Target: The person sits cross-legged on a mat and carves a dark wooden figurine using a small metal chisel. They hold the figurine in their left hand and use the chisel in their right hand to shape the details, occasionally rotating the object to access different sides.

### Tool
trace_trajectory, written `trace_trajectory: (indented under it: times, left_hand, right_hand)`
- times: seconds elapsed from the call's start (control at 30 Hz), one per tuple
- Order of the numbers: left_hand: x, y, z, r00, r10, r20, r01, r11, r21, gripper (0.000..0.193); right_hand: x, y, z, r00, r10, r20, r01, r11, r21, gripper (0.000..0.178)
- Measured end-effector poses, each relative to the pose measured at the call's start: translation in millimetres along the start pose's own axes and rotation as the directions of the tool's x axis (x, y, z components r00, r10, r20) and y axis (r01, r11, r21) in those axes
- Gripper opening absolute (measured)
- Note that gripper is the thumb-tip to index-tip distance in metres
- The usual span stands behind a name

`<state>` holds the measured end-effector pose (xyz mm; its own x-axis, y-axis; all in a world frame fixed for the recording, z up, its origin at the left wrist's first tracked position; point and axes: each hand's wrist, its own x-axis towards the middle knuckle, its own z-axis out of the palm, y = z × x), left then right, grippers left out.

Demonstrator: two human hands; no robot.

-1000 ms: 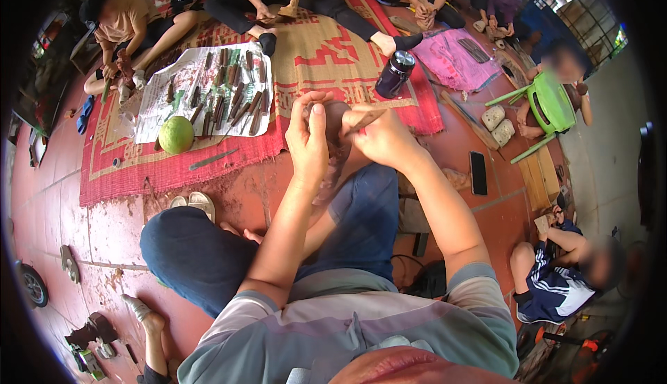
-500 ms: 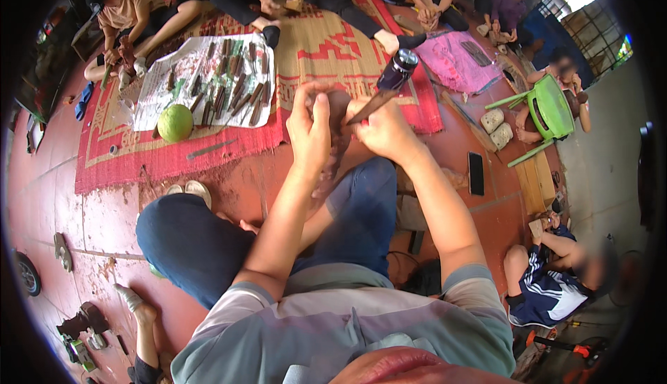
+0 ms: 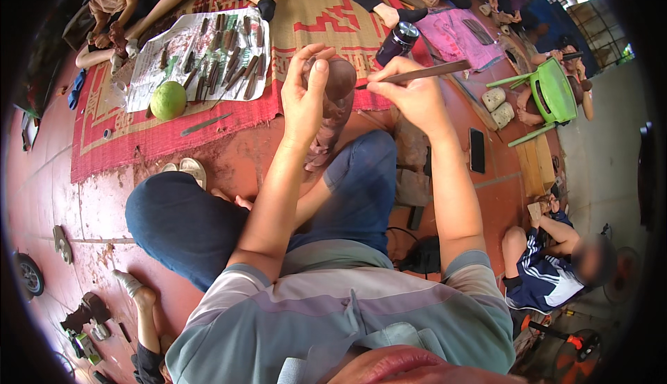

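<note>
A reddish-brown carved figure [image 3: 333, 117] with a smooth round head stands tilted in front of my crossed legs. My left hand [image 3: 306, 85] cups the left side of its head, thumb raised and fingers curved behind it. In my right hand [image 3: 410, 96], thumb and fingers pinch a long flat dark carving chisel [image 3: 438, 70]. The narrow tip points left, close to the figure's head; I cannot tell whether it touches. The wide end sticks out to the right past my hand.
Many similar tools lie on a paper sheet [image 3: 142, 78] beside a green round fruit [image 3: 168, 101] on the red mat [image 3: 104, 155]. A dark cylinder [image 3: 397, 42] stands beyond my right hand. A phone [image 3: 476, 151] and green stool [image 3: 552, 92] are at right. Other people sit around.
My right hand has turned and loosened from a fist to a pinch, so the chisel now lies nearly level, pointing right. My left hand has shifted slightly, showing the figure's round head.
</note>
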<state>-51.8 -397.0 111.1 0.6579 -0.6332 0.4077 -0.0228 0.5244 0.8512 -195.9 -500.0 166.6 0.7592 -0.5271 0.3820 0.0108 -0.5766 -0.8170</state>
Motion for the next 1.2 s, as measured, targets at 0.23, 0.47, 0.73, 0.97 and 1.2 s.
trace_trajectory:
  times: [0.23,0.47,0.73,0.97,1.2]
  left_hand:
    - [3,-11,-5,1.000,0.014,-0.007,-0.014,1.000,0.005,0.030]
    - [1,-1,0,0.999,0.013,-0.047,-0.011,0.999,0.044,0.025]
    - [2,-7,0,0.998,0.018,-0.066,-0.017,1.000,0.018,0.025]
    - [4,-9,0,0.999,0.049,-0.012,-0.048,0.999,0.025,0.029]
    - [1,-5,-4,1.000,0.013,0.028,-0.014,0.999,0.041,0.027]
  right_hand:
    - [3,2,17,0.976,-0.119,0.182,0.165,0.950,-0.265,0.011]
    - [2,-1,20,0.960,-0.197,0.201,0.247,0.931,-0.269,0.011]
    - [7,-5,29,0.979,-0.156,0.133,0.192,0.926,-0.326,0.008]
    - [14,0,25,0.970,-0.140,0.197,0.206,0.907,-0.368,0.009]
    - [2,-2,32,0.995,0.008,0.097,0.014,0.976,-0.218,0.011]
